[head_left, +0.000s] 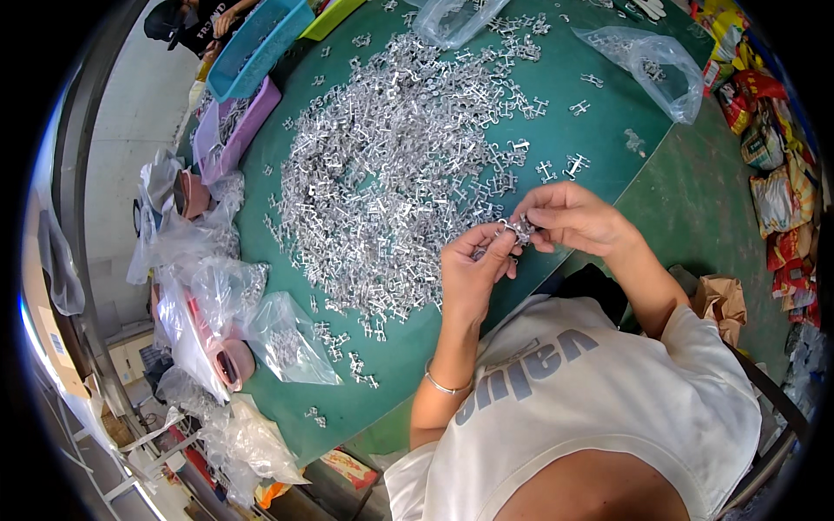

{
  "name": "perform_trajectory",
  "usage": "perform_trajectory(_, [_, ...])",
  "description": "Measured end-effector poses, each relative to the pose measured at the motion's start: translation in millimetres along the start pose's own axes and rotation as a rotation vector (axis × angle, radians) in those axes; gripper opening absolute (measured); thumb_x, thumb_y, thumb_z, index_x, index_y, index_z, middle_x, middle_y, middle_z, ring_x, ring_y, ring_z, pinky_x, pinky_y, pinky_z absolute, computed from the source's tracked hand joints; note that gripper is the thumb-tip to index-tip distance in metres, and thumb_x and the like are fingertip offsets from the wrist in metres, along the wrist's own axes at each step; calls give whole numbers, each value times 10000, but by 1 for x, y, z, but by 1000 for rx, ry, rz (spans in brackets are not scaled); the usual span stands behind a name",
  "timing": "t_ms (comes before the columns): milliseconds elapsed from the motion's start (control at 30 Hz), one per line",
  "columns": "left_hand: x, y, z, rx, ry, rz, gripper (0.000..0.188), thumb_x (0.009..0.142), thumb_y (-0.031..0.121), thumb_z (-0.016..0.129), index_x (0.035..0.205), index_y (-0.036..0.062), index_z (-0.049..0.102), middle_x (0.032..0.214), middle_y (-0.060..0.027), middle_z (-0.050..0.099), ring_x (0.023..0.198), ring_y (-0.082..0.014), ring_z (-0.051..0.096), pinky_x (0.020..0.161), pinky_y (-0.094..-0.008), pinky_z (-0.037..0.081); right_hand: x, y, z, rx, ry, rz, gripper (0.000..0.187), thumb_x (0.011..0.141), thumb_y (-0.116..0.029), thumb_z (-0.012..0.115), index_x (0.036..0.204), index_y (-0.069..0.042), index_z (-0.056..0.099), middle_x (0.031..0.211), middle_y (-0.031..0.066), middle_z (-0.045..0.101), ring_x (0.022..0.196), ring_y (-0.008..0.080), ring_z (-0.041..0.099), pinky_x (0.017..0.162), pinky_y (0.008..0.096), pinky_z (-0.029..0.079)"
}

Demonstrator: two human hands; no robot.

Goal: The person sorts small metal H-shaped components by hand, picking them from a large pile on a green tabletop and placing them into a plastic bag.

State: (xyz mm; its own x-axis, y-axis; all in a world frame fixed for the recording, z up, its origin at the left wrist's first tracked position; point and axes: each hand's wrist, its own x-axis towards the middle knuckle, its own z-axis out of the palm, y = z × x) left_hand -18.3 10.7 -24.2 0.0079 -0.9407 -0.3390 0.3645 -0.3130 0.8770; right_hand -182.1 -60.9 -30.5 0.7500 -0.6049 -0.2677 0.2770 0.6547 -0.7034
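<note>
Green worktop fills the middle of the frame. Big spread of silver metal clips covers its centre and upper part; lower layers hidden, count not readable. Upper left: blue bin, and purple bin just below it, both with metal parts inside; the blue one is partly cut off at the top. Clear bag at upper right, another clear bag at lower left with small parts in it. Co-worker at the upper-left rim, mostly cut off.

Left forearm rises near-vertical from lower centre, bracelet on it; right forearm slants up-left from the right, elbow bent. Left hand curls, thumb up against the fingers, pinching; right hand comes in from the right, thumb and fingers bent, also pinching. Both grips close on a small cluster of clips, right of centre, above the worktop's near edge. Fingers cover part of the cluster; number of clips and exact fingertip contact can't be told.
</note>
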Motion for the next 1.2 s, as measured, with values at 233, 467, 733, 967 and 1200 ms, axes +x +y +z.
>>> perform_trajectory(233, [-1, 4, 5, -166, 21, -2, 190, 849, 72, 563, 991, -53, 554, 747, -97, 598, 489, -56, 428, 484, -202, 413, -1, 8, 11, -216, 122, -277, 136, 862, -123, 551, 870, 12, 562, 713, 50, 588, 585, 86, 523, 498, 198, 406])
perform_trajectory(467, [-4, 9, 13, -102, 48, 116, 286, 806, -8, 575, 1078, -76, 522, 842, -95, 609, 558, -52, 474, 516, -192, 409, 3, 17, 3, 177, 28, -125, 128, 870, -147, 539, 854, -20, 530, 773, 48, 568, 635, 92, 523, 519, 210, 400])
perform_trajectory(733, [-11, 11, 13, 464, 160, 341, 298, 714, -55, 647, 1001, -37, 572, 765, -20, 607, 558, -4, 445, 494, -143, 349, 8, 19, -8, -193, 17, -200, 109, 858, -143, 560, 860, -34, 558, 776, 1, 549, 679, 68, 497, 591, 198, 389])
perform_trajectory(967, [-9, 15, 11, 469, 170, 345, 293, 692, -64, 649, 974, -27, 580, 730, -23, 599, 542, -12, 447, 484, -160, 364, 7, 23, 9, -181, 99, -358, 117, 855, -123, 557, 845, -7, 558, 816, 32, 557, 730, 90, 512, 661, 230, 421])
perform_trajectory(1200, [-13, 13, 15, 887, 310, 584, 286, 676, -71, 643, 950, -14, 584, 712, -45, 592, 527, -58, 479, 459, -187, 379, 6, 17, 12, -327, 160, -278, 150, 858, -116, 554, 942, 7, 570, 797, 28, 577, 709, 69, 524, 622, 218, 430])
